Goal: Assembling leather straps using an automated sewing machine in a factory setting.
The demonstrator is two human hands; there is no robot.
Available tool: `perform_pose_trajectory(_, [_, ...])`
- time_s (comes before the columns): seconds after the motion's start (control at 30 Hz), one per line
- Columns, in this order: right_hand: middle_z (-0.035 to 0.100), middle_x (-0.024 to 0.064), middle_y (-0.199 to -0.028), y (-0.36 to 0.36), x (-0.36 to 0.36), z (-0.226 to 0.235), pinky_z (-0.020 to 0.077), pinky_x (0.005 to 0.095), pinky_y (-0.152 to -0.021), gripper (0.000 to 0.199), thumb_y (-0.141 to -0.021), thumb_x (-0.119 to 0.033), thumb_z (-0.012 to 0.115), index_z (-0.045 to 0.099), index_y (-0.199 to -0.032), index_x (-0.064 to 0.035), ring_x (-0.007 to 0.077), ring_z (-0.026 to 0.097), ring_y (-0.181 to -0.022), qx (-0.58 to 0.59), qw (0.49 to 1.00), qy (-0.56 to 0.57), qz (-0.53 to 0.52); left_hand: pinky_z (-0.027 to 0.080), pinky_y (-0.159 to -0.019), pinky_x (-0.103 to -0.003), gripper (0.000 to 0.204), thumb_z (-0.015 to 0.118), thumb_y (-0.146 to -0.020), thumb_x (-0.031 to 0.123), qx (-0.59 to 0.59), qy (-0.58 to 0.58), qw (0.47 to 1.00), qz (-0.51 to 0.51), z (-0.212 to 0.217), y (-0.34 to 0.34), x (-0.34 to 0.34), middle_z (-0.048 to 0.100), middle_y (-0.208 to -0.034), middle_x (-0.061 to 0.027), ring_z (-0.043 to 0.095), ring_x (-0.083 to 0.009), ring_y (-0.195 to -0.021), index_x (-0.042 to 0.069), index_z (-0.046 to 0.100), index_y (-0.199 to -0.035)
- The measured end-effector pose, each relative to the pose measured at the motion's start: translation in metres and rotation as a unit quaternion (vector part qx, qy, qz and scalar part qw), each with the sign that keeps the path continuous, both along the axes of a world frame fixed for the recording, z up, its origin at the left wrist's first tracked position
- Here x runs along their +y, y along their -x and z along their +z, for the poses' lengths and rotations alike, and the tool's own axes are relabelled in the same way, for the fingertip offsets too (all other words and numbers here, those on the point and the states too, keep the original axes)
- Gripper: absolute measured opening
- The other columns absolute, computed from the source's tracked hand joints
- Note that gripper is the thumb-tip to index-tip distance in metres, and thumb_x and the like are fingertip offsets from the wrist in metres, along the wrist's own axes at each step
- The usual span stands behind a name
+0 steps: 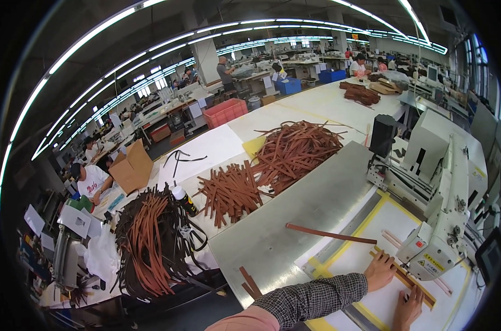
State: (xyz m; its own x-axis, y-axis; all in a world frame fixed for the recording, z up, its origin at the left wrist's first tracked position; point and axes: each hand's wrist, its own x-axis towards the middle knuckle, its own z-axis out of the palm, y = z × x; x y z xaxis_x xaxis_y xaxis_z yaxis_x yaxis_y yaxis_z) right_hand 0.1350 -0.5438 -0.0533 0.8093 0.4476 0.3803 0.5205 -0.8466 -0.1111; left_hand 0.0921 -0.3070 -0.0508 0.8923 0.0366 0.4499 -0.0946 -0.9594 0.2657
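Note:
My left hand (379,271) rests on a brown leather strap (413,282) that lies on the white bed under the head of a white sewing machine (439,231). Fingers are flat, pressing the strap near the needle area. My right hand (407,309) lies a little nearer to me, with fingers spread on the same strap's near stretch. A checked sleeve covers my left forearm. Another long brown strap (330,234) lies loose on the grey metal table (294,220), left of the machine.
Piles of brown strap pieces (231,190) and longer straps (294,149) sit on the table behind. A bundle of dark and brown straps (151,243) hangs at the left beside a glue bottle (183,199). Two short strips (250,282) lie at the table's near edge. Other people work at distant tables.

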Motion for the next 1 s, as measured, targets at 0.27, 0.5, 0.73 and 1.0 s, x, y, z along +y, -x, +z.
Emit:
perform_pose_trajectory(0.27, [0.064,0.0209,-0.137,0.001,0.007,-0.014,0.0574,0.0494,-0.099,0.06,-0.085,-0.019,0.084,0.065,-0.137,0.0051,0.0427,0.06,-0.129,0.001,0.998,-0.062,0.028,0.035,-0.122,-0.056,0.034,0.071,-0.092,0.031,0.002,-0.009,0.999,-0.042,-0.006,0.001,-0.007,0.064,-0.126,-0.0158,0.055,-0.0336,-0.129,0.007,0.075,-0.116])
perform_pose_trajectory(0.5, [0.066,0.0192,-0.137,0.011,0.014,0.006,0.058,0.0473,-0.098,0.061,-0.082,-0.021,0.087,0.068,-0.133,0.0059,0.0404,0.06,-0.13,0.022,0.995,-0.078,0.05,0.036,-0.122,-0.055,0.038,0.071,-0.095,0.035,0.018,-0.007,0.998,-0.053,0.005,0.005,-0.004,0.062,-0.133,-0.0162,0.053,-0.0327,-0.134,0.009,0.075,-0.122])
perform_pose_trajectory(0.73, [0.067,0.0184,-0.137,0.008,0.005,0.004,0.0583,0.046,-0.099,0.062,-0.081,-0.024,0.087,0.069,-0.132,0.0053,0.0386,0.062,-0.13,0.004,0.997,-0.073,-0.006,0.039,-0.119,-0.056,0.023,0.069,-0.094,0.028,-0.014,-0.02,1.0,-0.018,0.002,0.002,0.007,0.067,-0.119,-0.0134,0.06,-0.0322,-0.122,0.009,0.077,-0.105])
perform_pose_trajectory(1.0, [0.068,0.0188,-0.135,0.014,0.018,0.017,0.0577,0.0462,-0.1,0.062,-0.081,-0.027,0.088,0.07,-0.131,0.0059,0.0386,0.061,-0.13,0.01,0.995,-0.083,0.055,0.037,-0.119,-0.056,0.034,0.069,-0.098,0.035,-0.019,-0.016,0.998,-0.063,0.001,0.004,-0.003,0.063,-0.134,-0.014,0.053,-0.0326,-0.133,0.01,0.074,-0.12])
